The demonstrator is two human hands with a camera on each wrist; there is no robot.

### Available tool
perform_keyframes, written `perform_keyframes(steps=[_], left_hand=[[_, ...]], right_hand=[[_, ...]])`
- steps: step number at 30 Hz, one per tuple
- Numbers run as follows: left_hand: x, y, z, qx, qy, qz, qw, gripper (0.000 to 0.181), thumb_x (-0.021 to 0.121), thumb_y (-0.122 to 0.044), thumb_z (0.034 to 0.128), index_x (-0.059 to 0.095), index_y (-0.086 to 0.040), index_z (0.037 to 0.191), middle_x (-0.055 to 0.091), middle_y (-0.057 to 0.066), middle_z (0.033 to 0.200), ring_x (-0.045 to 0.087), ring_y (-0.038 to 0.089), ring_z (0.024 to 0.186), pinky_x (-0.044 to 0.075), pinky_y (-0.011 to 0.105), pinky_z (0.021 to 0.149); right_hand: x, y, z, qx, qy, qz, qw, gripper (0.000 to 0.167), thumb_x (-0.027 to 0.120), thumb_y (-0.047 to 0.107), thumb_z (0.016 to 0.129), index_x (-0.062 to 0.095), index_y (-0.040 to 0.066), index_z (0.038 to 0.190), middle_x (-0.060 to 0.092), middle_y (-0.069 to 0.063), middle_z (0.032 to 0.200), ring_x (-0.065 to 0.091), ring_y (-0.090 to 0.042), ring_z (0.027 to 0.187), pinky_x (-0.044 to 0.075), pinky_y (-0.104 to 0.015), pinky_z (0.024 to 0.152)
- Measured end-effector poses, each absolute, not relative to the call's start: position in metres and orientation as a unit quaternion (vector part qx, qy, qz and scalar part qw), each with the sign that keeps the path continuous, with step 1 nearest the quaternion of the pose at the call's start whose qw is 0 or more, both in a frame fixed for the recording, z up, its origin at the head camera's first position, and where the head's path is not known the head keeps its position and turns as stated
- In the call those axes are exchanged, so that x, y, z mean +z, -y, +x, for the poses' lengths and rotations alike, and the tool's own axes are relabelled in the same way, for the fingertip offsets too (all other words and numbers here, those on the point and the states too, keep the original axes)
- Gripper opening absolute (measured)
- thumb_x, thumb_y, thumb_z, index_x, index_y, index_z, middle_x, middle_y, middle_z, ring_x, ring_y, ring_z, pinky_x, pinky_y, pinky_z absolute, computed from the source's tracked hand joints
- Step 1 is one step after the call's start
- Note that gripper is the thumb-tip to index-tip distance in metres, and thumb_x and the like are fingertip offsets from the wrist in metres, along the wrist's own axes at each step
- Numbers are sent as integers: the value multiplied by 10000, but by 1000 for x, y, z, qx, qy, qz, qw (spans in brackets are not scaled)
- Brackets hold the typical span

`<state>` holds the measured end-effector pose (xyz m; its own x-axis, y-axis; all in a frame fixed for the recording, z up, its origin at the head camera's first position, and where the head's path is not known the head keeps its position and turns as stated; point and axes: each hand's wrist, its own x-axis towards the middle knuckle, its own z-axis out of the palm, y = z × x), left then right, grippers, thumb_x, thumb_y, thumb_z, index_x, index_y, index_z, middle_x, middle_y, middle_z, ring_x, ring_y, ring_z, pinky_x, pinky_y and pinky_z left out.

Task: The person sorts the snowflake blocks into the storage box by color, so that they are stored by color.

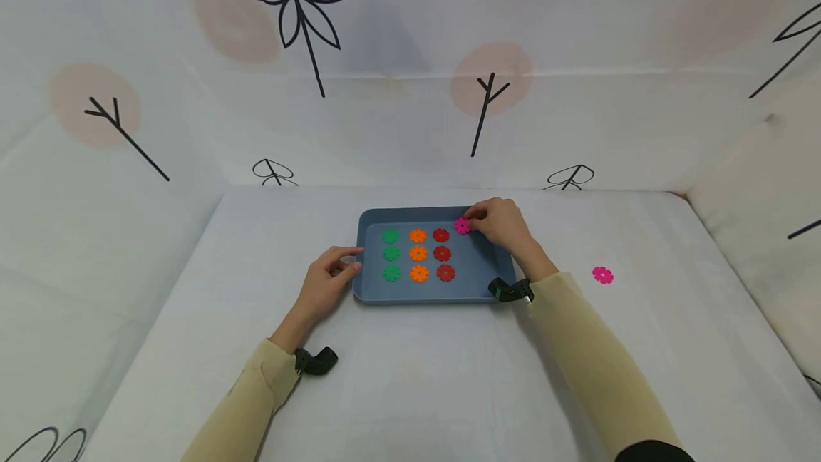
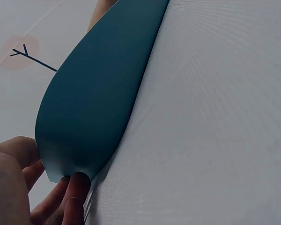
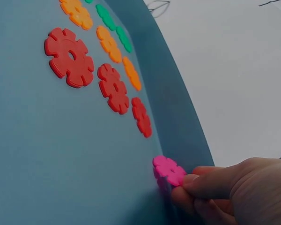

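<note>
A blue-grey tray [image 1: 477, 273] lies on the table, carrying flower-shaped plastic discs in columns: green discs [image 1: 391, 254], orange discs [image 1: 418, 254] and red discs [image 1: 442, 254]. My right hand [image 1: 503, 223] pinches a pink flower disc [image 1: 462, 225] between thumb and fingertips. In the right wrist view this pink disc [image 3: 168, 170] is tilted beside the tray's far wall, past the red column [image 3: 114, 89]. At the tray's left end, the fingertips of my left hand [image 1: 323, 284] touch the rim; the left wrist view shows them against the tray's outer wall [image 2: 91, 103].
Another pink flower disc [image 1: 603, 275] lies on the white tabletop [image 1: 410, 376] to the right of the tray. White cloth walls [image 1: 398, 127] with printed plants enclose the table at the back and sides.
</note>
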<state>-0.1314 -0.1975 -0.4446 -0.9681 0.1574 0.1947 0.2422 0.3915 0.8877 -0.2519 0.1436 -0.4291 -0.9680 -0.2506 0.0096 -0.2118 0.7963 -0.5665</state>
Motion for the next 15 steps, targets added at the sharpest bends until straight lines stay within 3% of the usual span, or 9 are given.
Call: perform_keyframes(steps=[15], left_hand=[[-443, 196, -130, -536, 835, -119, 41, 307, 650, -81, 974, 653, 21, 1264, 623, 243, 1141, 618, 264, 866, 457, 209, 709]], right_hand=[[-427, -144, -252, -303, -945, -116, 43, 187, 681, 131, 940, 766, 41, 1080, 729, -149, 1051, 611, -306, 961, 492, -432, 816]])
